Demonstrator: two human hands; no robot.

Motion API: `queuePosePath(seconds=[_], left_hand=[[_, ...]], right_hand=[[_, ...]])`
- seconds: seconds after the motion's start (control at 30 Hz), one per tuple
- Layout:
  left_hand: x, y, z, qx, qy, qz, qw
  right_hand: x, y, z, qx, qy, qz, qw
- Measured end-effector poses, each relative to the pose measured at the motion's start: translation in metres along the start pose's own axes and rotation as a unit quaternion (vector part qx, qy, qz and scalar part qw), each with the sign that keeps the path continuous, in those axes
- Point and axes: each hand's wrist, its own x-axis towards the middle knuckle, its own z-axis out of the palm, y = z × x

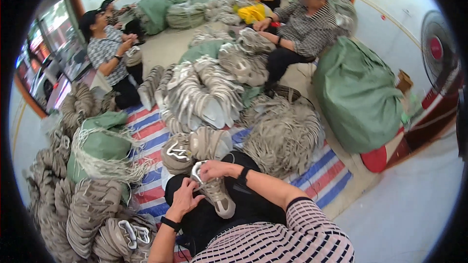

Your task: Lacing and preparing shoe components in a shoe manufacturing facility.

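A beige and grey sneaker upper (219, 199) rests across my lap, its rounded toe toward me and its pale collar away from me. My right hand (217, 169) is closed at the collar and throat, gripping the upper from above. At the upper's left edge, my left hand (184, 198) has bent fingers by the opening and its thumb lower down. What lies between the left fingertips is too small to make out. Just beyond my knees sit bundled uppers (209, 143), and another upper with a white-edged opening (176, 152) beside them.
Nested uppers (204, 92) fill the middle floor, with a frayed beige heap (282, 136) to their right. Stacks of uppers (95, 209) and pale laces over a green sack (105, 151) lie left. A large green sack (356, 95) and fan (438, 51) stand right. Several people sit beyond.
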Motion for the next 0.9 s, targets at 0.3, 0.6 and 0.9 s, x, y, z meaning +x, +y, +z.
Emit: queuePosePath(seconds=[0.3,0.6,0.9], left_hand=[[0.005,-0.027,0.021,-0.074,0.12,0.006,0.99],[0.027,-0.01,0.008,-0.22,0.065,-0.036,0.973],[0.06,0.008,0.015,0.016,0.097,0.045,0.994]], right_hand=[[-0.05,0.0,-0.041,0.482,0.213,-0.024,0.85],[-0.109,0.007,-0.102,0.292,0.348,0.191,0.87],[-0.08,0.005,-0.027,-0.214,0.279,-0.066,0.934]])
